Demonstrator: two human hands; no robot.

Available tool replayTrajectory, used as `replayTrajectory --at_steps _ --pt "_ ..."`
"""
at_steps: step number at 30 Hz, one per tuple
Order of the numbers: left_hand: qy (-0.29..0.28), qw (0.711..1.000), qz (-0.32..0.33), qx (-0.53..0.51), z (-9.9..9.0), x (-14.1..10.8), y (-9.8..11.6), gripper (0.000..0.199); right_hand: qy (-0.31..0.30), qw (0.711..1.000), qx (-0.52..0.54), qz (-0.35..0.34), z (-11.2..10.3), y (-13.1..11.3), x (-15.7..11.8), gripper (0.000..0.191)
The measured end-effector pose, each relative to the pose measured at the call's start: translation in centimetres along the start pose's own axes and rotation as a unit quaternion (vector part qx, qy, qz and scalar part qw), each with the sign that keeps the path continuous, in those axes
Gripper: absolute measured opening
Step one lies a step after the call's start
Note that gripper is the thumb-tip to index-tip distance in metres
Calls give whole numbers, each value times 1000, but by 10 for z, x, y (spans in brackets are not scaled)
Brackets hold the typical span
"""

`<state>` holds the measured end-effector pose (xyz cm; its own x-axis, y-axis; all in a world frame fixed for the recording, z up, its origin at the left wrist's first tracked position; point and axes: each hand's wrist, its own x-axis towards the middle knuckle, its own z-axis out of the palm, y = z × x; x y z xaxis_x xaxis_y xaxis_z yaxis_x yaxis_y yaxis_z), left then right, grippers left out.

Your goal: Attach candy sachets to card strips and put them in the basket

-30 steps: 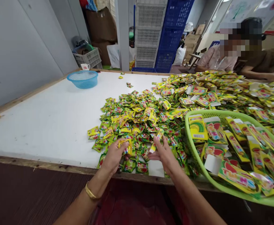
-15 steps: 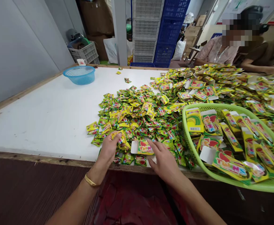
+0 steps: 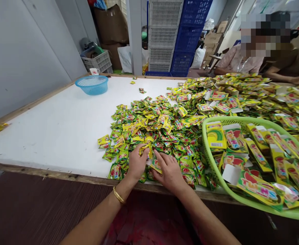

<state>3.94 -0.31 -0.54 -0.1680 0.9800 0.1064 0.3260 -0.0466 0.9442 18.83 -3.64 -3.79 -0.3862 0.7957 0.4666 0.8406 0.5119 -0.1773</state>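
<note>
My left hand (image 3: 137, 163) pinches yellow-green candy packets (image 3: 146, 149) at the near side of a loose heap of similar wrapped packets (image 3: 149, 119). Right beside it, my right hand (image 3: 170, 170) is closed around a small printed candy box (image 3: 155, 165), lying low over the heap. The packets are at the box's left end, close to its opening; whether any are inside is hidden by my fingers. A gold bangle (image 3: 119, 195) circles my left wrist.
A green plastic basket (image 3: 210, 170) holding several printed boxes stands at the right. Behind it rises a large pile of boxes (image 3: 251, 92). A blue basket (image 3: 92, 89) and a cup (image 3: 94, 71) sit at the far left. Across the table sit other people (image 3: 241, 61).
My left hand has moved right with the packets, up to the box's left end. My right hand, resting beside the box before, now grips it. The view has shifted slightly.
</note>
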Motion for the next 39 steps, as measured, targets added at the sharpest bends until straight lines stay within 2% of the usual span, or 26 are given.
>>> replayTrajectory --at_steps 4,8,11,15,18,21,24,27,29,31,34,37,39 --pt "-6 996 66 51 10 -6 0 20 83 996 9 22 10 -3 -1 61" --pt "-41 993 52 96 8 -6 1 17 98 995 21 28 10 -2 -4 62" --pt "-132 983 53 115 -3 5 6 17 94 995 9 18 7 -2 -5 61" --pt "-277 951 77 116 -16 22 17 20 94 996 9 -3 6 -4 -5 62" --pt "-320 928 107 155 -17 28 27 20 96 995 19 -15 6 -4 -5 64" --pt "-328 923 122 160 -18 27 37 18 117 993 22 -14 4 -3 -5 68" --pt "-341 931 95 93 -24 25 41 21 131 991 32 -12 0 -4 -6 71" --pt "-290 950 76 89 -28 24 35 20 124 992 29 -15 1 -5 -5 70" --pt "-244 957 90 127 -26 23 30 20 116 993 15 -16 3 -5 -5 67" --pt "-224 954 113 164 -21 20 27 22 110 994 4 -21 4 -4 -5 63" --pt "-234 944 129 195 -16 15 28 25 122 992 5 -37 2 -4 -5 61" --pt "-242 952 93 164 -19 16 29 15 137 990 18 -31 0 -3 -5 64" --pt "-244 959 67 130 -23 17 27 20 141 989 27 -21 0 -3 -4 66"
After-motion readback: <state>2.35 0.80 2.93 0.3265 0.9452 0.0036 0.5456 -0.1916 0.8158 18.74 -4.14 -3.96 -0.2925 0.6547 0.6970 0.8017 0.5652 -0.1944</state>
